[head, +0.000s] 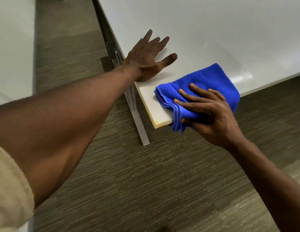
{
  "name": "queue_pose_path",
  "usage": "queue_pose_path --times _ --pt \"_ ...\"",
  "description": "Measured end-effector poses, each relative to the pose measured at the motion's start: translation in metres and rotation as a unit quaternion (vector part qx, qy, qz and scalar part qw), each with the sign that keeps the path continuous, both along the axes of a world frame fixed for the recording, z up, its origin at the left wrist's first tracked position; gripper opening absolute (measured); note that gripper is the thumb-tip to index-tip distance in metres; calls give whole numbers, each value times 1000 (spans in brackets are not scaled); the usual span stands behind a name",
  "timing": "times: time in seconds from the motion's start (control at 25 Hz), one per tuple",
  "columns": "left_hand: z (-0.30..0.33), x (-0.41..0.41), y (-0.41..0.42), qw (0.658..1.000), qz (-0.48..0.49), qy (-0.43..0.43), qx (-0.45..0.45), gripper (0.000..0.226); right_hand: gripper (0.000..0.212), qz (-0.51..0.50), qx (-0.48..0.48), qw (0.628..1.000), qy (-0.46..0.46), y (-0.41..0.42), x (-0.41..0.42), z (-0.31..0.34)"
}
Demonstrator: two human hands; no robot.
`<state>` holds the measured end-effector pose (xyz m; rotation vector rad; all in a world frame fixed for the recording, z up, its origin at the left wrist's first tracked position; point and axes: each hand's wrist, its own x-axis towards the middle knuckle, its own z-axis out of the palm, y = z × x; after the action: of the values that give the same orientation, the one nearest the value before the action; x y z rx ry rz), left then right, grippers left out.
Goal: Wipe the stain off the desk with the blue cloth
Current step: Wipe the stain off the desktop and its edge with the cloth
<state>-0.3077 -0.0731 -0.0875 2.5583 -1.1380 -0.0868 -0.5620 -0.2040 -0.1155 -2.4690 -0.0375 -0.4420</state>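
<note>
**Cloth meets desk corner**

On a pale desk (204, 22) above grey carpet (129, 181), the right hand (211, 113) clamped a folded blue cloth (206, 84) against the near corner, fingers on top, thumb beneath the overhang. Beyond that grip, the left hand (145, 59) lay flat, fingers spread, likely for bracing. No stain was discernible; the cloth may have hidden it.

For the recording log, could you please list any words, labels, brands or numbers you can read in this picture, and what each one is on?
None: no readable text appears anywhere.
The folded blue microfibre cloth shows no tag or print.
The pale grey desk top is plain; the small yellow mark at its near corner is no lettering.
The beige sleeve is unmarked.
</note>
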Motion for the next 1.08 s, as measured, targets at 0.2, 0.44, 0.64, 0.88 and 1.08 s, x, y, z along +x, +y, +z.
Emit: queue_pose_path --times 0.2,0.44,0.64,0.88,1.08 --pt "1 1 0 1000 -6 -1 26 93 68 -59 -23 997 -49 19 3 -11" --pt "0 1 -1 999 -13 -16 26 94 59 -60 -28 995 -74 26 1 -16" --pt "0 -2 -1 1000 -9 -14 22 92 54 2 -35 999 -29 7 -4 -8" --pt "0 -2 1 999 -16 -22 22 91 65 -65 -29 995 -67 29 1 -18" --pt "1 -3 2 999 -14 -23 18 90 54 -42 -17 996 -70 23 0 -18"
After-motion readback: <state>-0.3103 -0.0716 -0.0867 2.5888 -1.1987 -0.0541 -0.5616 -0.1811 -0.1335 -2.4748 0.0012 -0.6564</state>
